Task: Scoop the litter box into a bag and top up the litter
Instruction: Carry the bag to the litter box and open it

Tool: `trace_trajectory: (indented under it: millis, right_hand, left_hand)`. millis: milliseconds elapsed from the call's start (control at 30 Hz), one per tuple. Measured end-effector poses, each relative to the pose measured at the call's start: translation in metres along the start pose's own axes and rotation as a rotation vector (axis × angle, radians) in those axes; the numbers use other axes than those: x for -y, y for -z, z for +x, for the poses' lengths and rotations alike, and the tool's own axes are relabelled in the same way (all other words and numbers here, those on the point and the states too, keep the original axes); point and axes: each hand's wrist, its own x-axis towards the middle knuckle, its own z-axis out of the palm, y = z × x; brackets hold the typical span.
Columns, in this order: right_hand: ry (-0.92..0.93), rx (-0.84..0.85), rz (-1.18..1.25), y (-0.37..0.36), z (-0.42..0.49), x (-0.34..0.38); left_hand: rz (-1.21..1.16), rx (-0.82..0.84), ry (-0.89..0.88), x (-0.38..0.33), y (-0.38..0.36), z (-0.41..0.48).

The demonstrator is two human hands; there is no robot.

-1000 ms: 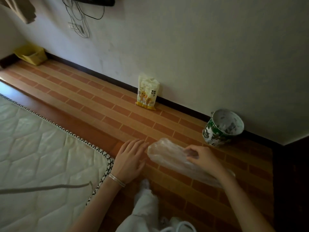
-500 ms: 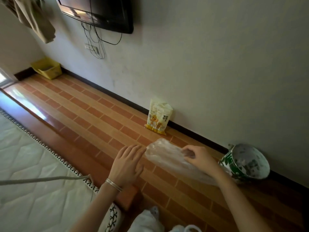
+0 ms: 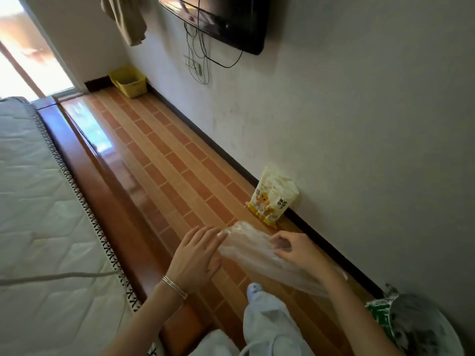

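We have one view — head-worn, facing forward and down along the floor (image 3: 164, 160) between mattress (image 3: 38, 201) and wall (image 3: 359, 124), left hand (image 3: 195, 255) and right hand (image 3: 295, 250) close below.

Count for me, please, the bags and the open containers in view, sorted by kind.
Bags: 2 (clear plastic bag, printed pouch)
Open containers: 2 (yellow box, green-patterned bucket)
Total: 4

A thin, crinkled, translucent plastic bag (image 3: 246, 249) shone between the fingers (image 3: 203, 235); left of them gleamed a reddish-brown wooden bed frame (image 3: 102, 181).
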Motion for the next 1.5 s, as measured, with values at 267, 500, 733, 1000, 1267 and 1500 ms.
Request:
trace_trajectory:
  millis: [267,500,733,1000,1267,1500]
  right_hand:
    - [0.178,0.117,-0.048,0.079,0.121,0.007]
    - [0.312,0.232,-0.139,0.094,0.198,0.027]
    - [0.384,0.305,-0.178,0.083,0.271,0.057]
    - [0.394,0.293,-0.179,0.077,0.387,0.145]
    - [0.429,0.25,-0.098,0.06,0.494,0.252]
    - [0.425,0.29,-0.096,0.045,0.576,0.301]
  left_hand:
    - [0.023,-0.07,0.23,0.007,0.007,0.086]
    - [0.028,-0.085,0.443,0.03,0.008,0.11]
    - [0.037,-0.089,0.493,0.084,0.008,0.141]
    - [0.051,-0.118,0.517,0.216,0.042,0.184]
    - [0.109,-0.118,0.504,0.357,0.091,0.224]
    - [0.077,-0.097,0.507,0.439,0.089,0.257]
